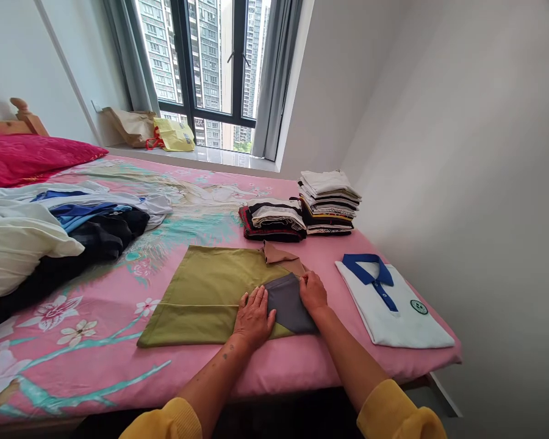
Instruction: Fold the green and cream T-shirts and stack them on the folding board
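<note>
An olive-green shirt point(210, 277) lies partly folded on the bed in front of me, its brown collar point(280, 256) at the upper right. A dark grey sleeve point(287, 302) is folded back over the shirt's right part. My left hand point(254, 316) rests flat on the shirt, fingers stretched out along the left edge of that sleeve. With curled fingers, my right hand point(313, 292) grips the shirt's right edge where sleeve and collar meet; its fingertips are partly hidden. To the right lies a folded white polo shirt point(402, 320) with a blue collar.
Two stacks of folded clothes, one low point(274, 222) and one taller point(329, 204), stand beyond the olive shirt. A loose heap of clothes point(50, 225) covers the bed's left side, near a red pillow point(36, 155). Bags point(176, 134) sit on the windowsill. A wall borders the right.
</note>
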Tool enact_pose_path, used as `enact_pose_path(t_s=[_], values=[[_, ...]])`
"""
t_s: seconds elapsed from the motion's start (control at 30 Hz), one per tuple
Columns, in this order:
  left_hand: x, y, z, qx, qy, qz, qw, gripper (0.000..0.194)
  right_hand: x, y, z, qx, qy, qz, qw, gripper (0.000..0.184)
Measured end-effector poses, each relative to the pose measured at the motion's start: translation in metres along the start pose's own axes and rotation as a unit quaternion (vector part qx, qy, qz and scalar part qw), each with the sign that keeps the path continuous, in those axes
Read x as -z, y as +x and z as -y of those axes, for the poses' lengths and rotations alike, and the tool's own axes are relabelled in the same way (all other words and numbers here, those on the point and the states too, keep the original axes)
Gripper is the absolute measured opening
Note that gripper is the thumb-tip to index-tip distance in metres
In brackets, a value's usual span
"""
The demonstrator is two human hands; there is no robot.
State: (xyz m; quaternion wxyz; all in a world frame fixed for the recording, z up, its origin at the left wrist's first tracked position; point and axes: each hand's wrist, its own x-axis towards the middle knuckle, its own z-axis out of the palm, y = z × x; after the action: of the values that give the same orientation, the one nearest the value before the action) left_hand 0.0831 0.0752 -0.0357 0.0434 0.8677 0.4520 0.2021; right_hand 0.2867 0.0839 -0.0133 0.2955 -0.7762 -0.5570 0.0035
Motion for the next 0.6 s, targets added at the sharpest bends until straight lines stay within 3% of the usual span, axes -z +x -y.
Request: enact_pose_path(t_s=[0.1,0.23,0.27,0.33,0.43,0.47,0.53,0.6], values=[[-0.001,0.0,0.0,0.001,0.011,-0.005,1.0,0.053,0.005,-0.021,0.026,0.079,0.029,0.008,0.996,0.026],[0.0,0.0,0.0,0.011,0.027,-0.012,0.999,0.055,0.002,-0.056,0.041,0.225,0.036,0.123,0.966,0.031],[0.0,0.001,0.0,0.013,0.03,-0.012,0.999,0.055,0.002,-0.061,0.037,0.224,0.015,0.149,0.963,0.034],[0.001,0.001,-0.001,0.015,0.034,-0.01,0.999,0.055,0.007,-0.064,0.024,0.152,-0.044,0.171,0.972,0.04],[0.001,0.003,-0.002,0.014,0.039,-0.012,0.999,0.054,0.024,-0.065,0.005,0.032,-0.106,0.121,0.986,0.043],[0.001,0.003,-0.002,0.013,0.039,-0.013,0.999,0.054,0.031,-0.068,0.002,0.032,-0.11,0.096,0.989,0.043],[0.0,0.004,-0.001,0.011,0.039,-0.015,0.999,0.054,0.041,-0.079,0.0,0.098,-0.099,0.074,0.987,0.043],[-0.001,0.005,0.0,0.009,0.04,-0.018,0.999,0.054,0.045,-0.097,-0.004,0.156,-0.091,0.1,0.979,0.044]])
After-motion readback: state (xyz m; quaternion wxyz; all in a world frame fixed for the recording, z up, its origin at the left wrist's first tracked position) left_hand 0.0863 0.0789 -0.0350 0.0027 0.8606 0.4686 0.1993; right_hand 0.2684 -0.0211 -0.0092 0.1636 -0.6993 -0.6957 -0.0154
